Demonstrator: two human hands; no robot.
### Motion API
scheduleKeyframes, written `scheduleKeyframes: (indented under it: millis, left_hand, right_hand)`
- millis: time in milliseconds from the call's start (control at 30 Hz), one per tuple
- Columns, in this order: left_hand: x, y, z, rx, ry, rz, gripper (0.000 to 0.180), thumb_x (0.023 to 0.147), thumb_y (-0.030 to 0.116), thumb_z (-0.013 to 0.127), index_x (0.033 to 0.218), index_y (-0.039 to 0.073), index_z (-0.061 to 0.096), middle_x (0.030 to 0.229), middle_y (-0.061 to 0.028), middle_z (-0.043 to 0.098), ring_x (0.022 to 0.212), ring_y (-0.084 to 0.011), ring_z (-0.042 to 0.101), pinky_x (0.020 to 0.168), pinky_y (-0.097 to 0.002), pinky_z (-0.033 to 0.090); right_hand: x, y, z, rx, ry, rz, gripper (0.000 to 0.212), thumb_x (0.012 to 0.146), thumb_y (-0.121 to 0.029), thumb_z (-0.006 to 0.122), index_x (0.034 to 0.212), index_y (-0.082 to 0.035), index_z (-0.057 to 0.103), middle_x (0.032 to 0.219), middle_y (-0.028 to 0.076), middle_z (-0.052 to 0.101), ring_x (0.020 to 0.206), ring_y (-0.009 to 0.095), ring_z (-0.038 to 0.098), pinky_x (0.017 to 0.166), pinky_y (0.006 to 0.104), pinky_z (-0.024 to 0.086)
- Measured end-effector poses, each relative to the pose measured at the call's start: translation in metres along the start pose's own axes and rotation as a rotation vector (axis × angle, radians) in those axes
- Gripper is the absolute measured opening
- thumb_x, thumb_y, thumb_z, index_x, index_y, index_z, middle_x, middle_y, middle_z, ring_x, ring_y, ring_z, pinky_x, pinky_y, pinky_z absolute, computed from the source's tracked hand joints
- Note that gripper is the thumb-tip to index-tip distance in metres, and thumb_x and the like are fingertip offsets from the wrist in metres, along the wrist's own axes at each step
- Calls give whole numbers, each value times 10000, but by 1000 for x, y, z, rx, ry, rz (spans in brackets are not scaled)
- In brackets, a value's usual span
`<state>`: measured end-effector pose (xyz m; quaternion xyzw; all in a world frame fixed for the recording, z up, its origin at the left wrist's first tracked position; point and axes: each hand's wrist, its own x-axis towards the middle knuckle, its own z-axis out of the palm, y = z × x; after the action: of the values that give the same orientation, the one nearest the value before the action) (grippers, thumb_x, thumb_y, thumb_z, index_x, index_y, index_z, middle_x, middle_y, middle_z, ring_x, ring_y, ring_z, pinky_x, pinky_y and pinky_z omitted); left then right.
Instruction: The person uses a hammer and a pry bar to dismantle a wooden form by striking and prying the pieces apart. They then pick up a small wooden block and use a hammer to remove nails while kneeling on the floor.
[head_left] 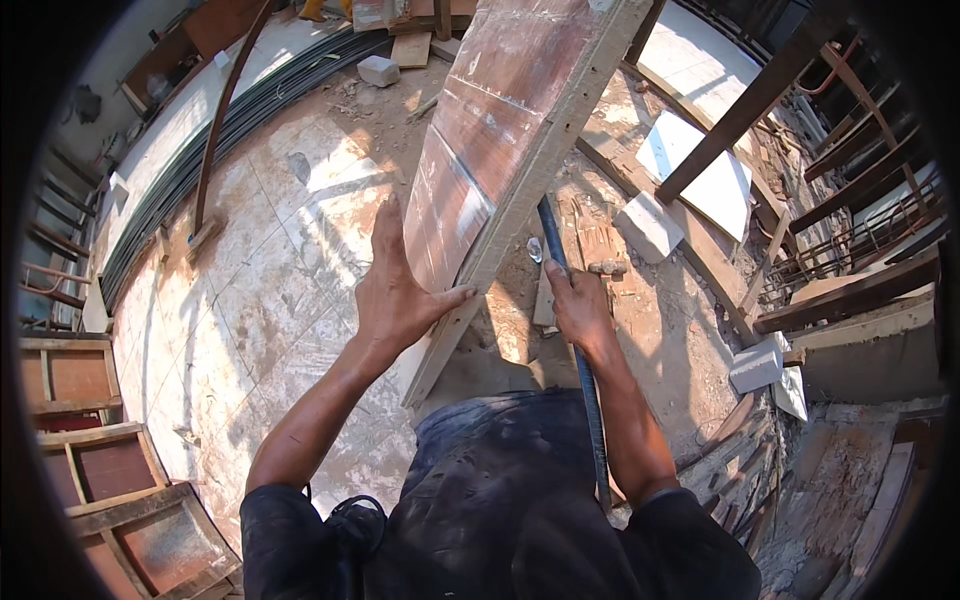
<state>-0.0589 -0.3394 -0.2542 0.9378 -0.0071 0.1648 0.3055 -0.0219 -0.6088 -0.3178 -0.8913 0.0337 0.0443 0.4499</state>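
Observation:
A long reddish-brown formwork panel (490,130) with a timber frame along its edge stands tilted in front of me, smeared with pale cement. My left hand (395,300) is spread at the panel's near end, its thumb lying against the timber edge and its fingers stretched upward along the face. On the other side, my right hand (582,305) is closed round a dark blue-grey metal bar (592,420). This bar runs from beside the panel down past my right forearm. Near the right hand, a hammer (606,268) and a small shiny object (535,248) lie on the debris.
Dusty tiled floor (270,320) spreads to the left, with a bundle of long rods (230,120) beyond. Pale blocks (650,226) and a white sheet (697,172) lie among planks at right. Slanting timber props (750,110) rise there. Framed panels (110,470) lean at lower left.

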Motion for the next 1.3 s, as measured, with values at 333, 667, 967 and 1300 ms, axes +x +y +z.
scheduleKeyframes:
  millis: [333,667,967,1300]
  left_hand:
    - [-43,-19,101,181,-245,432,1103,703,130,854,1610,284,245,1650,-238,210,1444,-511,359,1017,-535,523]
    - [32,-16,7,-16,-275,314,1011,724,58,732,1601,338,314,1578,-207,415,1173,-437,646,931,-468,592]
    - [68,-49,-37,-114,-352,-90,800,731,-62,643,1477,214,555,1545,-145,512,1198,-259,677,872,-338,580]
    - [11,-159,-18,114,-175,33,737,757,106,726,1461,242,556,1619,-150,394,1467,-363,415,1123,-434,460]
  right_hand:
    - [-4,19,-12,5,29,99,658,1012,-491,582,651,59,597,570,195,556,566,304,599,606,496,466]
    - [2,39,-19,281,-154,425,475,1006,-481,619,734,-120,473,560,-15,457,412,108,450,375,302,366]
    - [50,37,55,508,-459,531,412,1031,-398,621,812,-54,562,597,45,527,439,142,484,396,308,387]
    - [94,-19,162,1007,-581,726,252,1071,-234,494,851,-138,416,629,-68,371,476,31,383,372,185,329]
